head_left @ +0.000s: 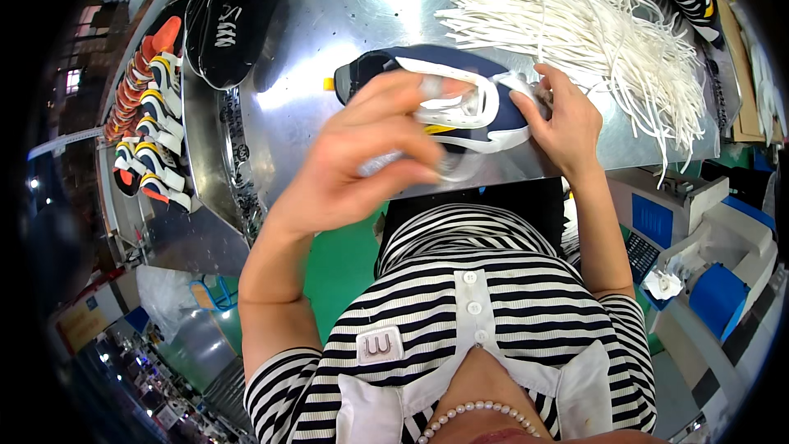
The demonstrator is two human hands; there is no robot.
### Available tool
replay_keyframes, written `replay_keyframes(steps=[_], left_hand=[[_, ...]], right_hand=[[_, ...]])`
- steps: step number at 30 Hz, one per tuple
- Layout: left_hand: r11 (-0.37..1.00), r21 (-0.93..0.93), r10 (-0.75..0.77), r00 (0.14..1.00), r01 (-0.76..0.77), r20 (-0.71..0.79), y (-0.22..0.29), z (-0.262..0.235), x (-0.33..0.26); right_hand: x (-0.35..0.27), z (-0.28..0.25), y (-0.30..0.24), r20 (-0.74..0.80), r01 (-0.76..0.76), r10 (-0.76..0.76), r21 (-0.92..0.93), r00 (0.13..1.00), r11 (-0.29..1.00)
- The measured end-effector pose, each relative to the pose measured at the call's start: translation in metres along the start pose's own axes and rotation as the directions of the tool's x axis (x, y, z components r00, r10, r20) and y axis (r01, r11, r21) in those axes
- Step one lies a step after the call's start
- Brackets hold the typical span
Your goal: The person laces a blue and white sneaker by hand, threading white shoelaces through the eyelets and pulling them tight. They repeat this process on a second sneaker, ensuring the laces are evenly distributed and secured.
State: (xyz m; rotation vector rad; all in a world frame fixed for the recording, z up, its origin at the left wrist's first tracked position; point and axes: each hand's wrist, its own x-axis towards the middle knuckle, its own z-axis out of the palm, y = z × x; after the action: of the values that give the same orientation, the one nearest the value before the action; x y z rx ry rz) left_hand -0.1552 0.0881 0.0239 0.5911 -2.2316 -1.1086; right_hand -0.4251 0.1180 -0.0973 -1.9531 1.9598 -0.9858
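A navy and white shoe upper lies across the metal table in front of me, with a yellow tab at its left end. My right hand grips its right end between thumb and fingers. Over the white eyelet part hovers my left hand, smeared by motion, its fingers curled and white wraps on two of them. A blurred white shoelace runs from its thumb tip, seemingly pinched there. How the lace passes through the eyelets is too blurred to tell.
A heap of white shoelaces covers the table's far right. Stacked dark uppers stand at the far left, with more along the back right. Several colourful uppers line a rack on the left. A grey and blue machine stands at right.
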Motion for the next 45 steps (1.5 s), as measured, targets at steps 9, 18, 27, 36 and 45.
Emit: replay_keyframes(steps=[9,18,27,36,45], left_hand=[[0.884,0.462,0.019,0.983,0.07,-0.185,-0.031,0.029,0.036],[0.907,0.336,-0.15,0.94,0.255,-0.308,-0.04,0.035,0.028],[0.094,-0.599,-0.859,0.369,0.795,0.354,-0.086,0.033,0.011],[0.622,-0.45,-0.777,0.579,0.641,-0.249,-0.067,0.065,-0.002],[0.612,-0.448,-0.788,0.551,0.651,-0.275,-0.067,0.067,-0.008]], right_hand=[[0.002,-0.037,-0.033,0.248,-0.211,-0.003,0.83,0.969,0.516],[0.006,0.004,-0.046,0.476,-0.5,0.17,0.756,0.863,0.423],[0.0,0.044,-0.04,0.419,-0.487,0.253,0.697,0.872,0.527],[-0.002,0.032,-0.054,0.32,-0.26,0.115,0.462,0.941,0.848],[-0.011,0.011,-0.052,0.28,-0.215,0.045,0.618,0.959,0.756]])
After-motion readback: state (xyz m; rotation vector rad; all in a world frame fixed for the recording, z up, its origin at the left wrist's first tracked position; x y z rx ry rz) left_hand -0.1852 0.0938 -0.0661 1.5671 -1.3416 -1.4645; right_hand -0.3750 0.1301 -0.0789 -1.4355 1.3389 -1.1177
